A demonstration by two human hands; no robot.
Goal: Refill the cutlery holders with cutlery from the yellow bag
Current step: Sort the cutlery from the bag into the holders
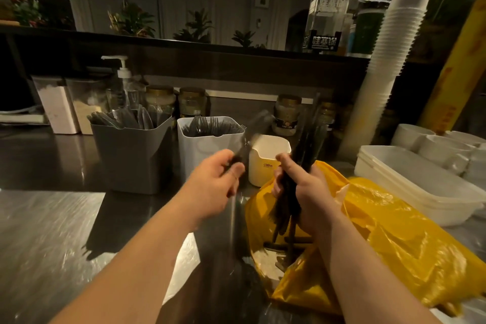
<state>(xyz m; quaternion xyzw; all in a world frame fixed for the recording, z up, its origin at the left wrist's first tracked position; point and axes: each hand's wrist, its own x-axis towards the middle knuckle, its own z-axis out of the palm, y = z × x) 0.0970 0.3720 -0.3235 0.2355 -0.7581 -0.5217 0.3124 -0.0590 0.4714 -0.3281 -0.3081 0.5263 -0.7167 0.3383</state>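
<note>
Over counter [52, 218], right hand [307, 192] fingers [285, 163] wrap cutlery [288, 205], left hand [213, 187] pinches utensil [247, 137].

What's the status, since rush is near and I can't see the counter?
Left hand pinches one blurred dark utensil near the white holder. Right hand grips a cutlery bundle above the yellow bag. More pieces in the bag. Nothing in the way.

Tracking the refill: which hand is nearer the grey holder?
Left. The left hand is right of the grey holder; the right hand is farther right, over the yellow bag.
</note>
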